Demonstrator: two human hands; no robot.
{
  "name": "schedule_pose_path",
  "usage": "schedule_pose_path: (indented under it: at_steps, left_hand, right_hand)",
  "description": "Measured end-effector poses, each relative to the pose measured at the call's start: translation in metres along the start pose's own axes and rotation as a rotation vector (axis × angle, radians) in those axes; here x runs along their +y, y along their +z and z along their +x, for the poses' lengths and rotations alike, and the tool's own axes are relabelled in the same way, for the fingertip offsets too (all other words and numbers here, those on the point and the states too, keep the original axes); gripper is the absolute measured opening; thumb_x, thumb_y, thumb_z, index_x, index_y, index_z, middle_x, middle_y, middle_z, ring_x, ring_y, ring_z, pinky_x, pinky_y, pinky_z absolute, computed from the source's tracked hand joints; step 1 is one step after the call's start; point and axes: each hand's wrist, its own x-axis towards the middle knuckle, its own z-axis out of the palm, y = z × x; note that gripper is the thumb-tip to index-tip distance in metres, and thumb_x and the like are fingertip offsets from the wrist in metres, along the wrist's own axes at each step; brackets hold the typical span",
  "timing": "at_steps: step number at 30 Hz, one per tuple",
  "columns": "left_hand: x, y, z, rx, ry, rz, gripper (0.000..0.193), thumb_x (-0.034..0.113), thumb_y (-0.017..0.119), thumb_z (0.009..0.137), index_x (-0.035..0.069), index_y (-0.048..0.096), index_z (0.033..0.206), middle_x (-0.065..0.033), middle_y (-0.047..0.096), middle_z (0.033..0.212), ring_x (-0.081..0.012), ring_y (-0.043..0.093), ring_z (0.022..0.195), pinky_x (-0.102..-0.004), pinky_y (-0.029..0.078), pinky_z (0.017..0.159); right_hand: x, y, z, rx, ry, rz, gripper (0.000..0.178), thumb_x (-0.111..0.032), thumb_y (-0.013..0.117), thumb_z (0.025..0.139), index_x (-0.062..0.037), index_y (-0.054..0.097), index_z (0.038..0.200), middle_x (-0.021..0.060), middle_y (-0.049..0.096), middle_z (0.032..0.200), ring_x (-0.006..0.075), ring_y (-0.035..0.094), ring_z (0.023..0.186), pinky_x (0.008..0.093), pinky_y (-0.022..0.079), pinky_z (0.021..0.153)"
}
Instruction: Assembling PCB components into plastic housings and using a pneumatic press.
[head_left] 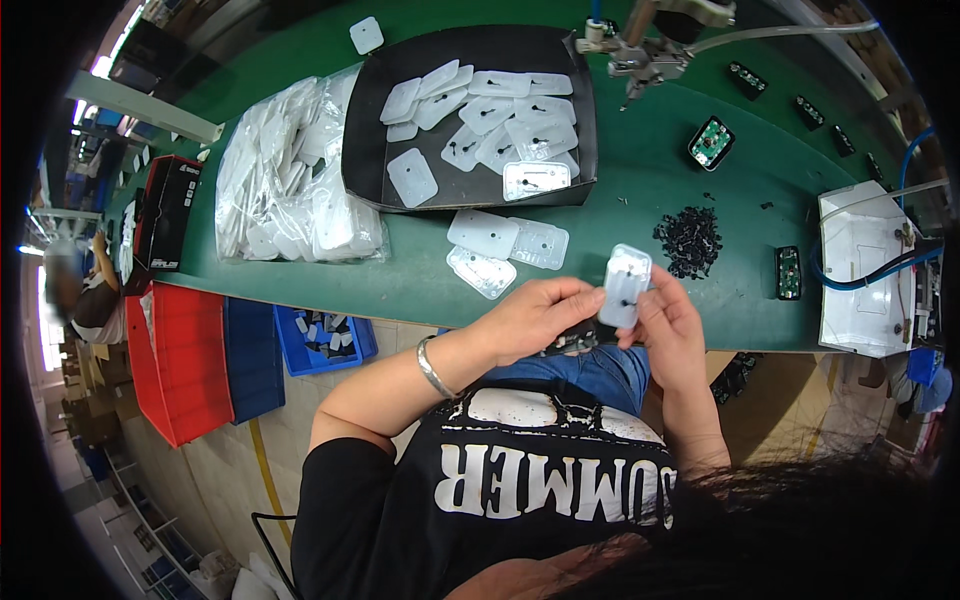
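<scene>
In front of my body at the bench edge, my right hand (672, 325) pinches a translucent white plastic cover (627, 283) by its side and holds it upright. Two small dark marks show on the cover. My left hand (545, 318) is closed around a dark case (574, 343), mostly hidden under the fingers, with its thumb tip by the cover's left edge. Several similar loose white covers (483, 233) lie on the green bench just beyond my left hand. Past my right hand is a pile of small black parts (688, 242).
A black tray (412, 150) holds more white covers, beside a clear bag (290, 170) full of them. Cases with green circuit boards (712, 143) stand right. A metal tool head (640, 60) hangs above. A white box (868, 270) with blue hoses sits far right; red (175, 365) and blue bins stand left.
</scene>
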Motion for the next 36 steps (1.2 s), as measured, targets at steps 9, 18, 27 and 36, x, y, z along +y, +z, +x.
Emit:
schedule_pose_path:
  at_steps: [9,18,27,36]
  left_hand:
    - [-0.003,0.012,0.022,0.175,0.505,0.589,0.039,0.017,0.056,0.084,0.001,0.043,0.117,-0.0089,0.054,0.105,-0.0143,0.053,0.091,-0.0252,0.043,0.077]
    - [0.018,0.012,0.025,0.442,0.986,1.183,0.035,0.012,0.055,0.080,-0.004,0.048,0.110,-0.0216,0.050,0.112,-0.0362,0.049,0.101,-0.0376,0.042,0.084]
    - [0.009,0.022,0.006,0.080,0.350,0.011,0.031,0.010,0.044,0.090,-0.002,0.046,0.118,-0.0077,0.057,0.102,-0.0096,0.055,0.086,-0.0237,0.049,0.072]
    - [0.016,0.020,-0.008,0.125,0.281,0.192,0.029,0.012,0.046,0.088,0.002,0.052,0.114,-0.0028,0.062,0.080,-0.0056,0.055,0.063,-0.0197,0.047,0.060]
  right_hand:
    - [0.002,-0.021,-0.009,0.286,-0.144,0.087,0.041,-0.006,0.046,0.087,-0.0025,0.034,0.125,0.0070,0.059,0.081,0.0114,0.057,0.062,0.0223,0.050,0.048]
    - [-0.003,-0.001,-0.010,0.293,-0.197,0.151,0.043,-0.005,0.044,0.087,-0.0028,0.025,0.126,0.0108,0.058,0.080,0.0143,0.059,0.063,0.0253,0.052,0.054]
    - [0.001,0.016,-0.011,0.149,-0.294,0.104,0.033,-0.001,0.050,0.084,-0.0019,0.033,0.113,0.0114,0.057,0.083,0.0138,0.058,0.067,0.0240,0.050,0.055]
    - [-0.031,0.013,-0.014,0.174,-0.805,-1.039,0.014,-0.002,0.069,0.065,-0.0057,0.063,0.077,0.0039,0.054,0.073,0.0154,0.053,0.060,0.0253,0.042,0.049]
